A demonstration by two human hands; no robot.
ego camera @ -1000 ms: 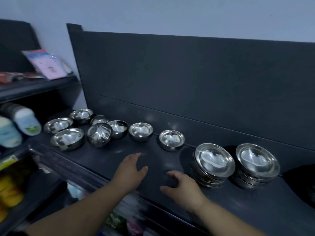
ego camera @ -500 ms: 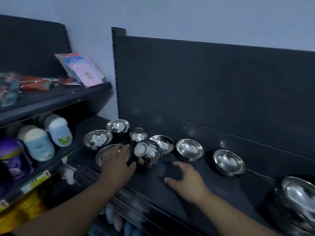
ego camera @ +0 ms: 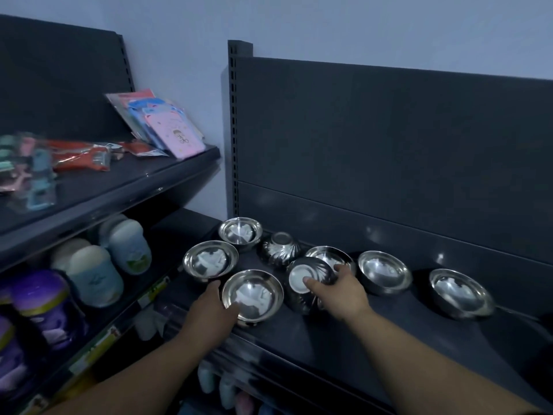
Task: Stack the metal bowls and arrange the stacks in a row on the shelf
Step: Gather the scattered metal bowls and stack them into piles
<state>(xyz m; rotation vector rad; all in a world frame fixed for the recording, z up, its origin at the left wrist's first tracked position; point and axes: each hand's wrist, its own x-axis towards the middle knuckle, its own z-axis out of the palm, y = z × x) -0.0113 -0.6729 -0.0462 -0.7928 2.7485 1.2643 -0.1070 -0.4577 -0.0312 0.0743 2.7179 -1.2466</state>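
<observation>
Head view: left hand (ego camera: 209, 313) fingers (ego camera: 216, 287) curl round shiny upright bowl (ego camera: 254, 295); right hand (ego camera: 344, 295) grips ribbed tipped bowl (ego camera: 302, 278).

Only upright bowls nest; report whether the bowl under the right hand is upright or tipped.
Tipped. The bowl the right hand grips shows its round base and fluted outside toward the camera, not its hollow.

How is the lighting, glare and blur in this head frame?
Head view: dim, bluish; glare whitens the front bowl in the left hand and the base of the tipped bowl in the right hand; packets far left are blurred.
</observation>
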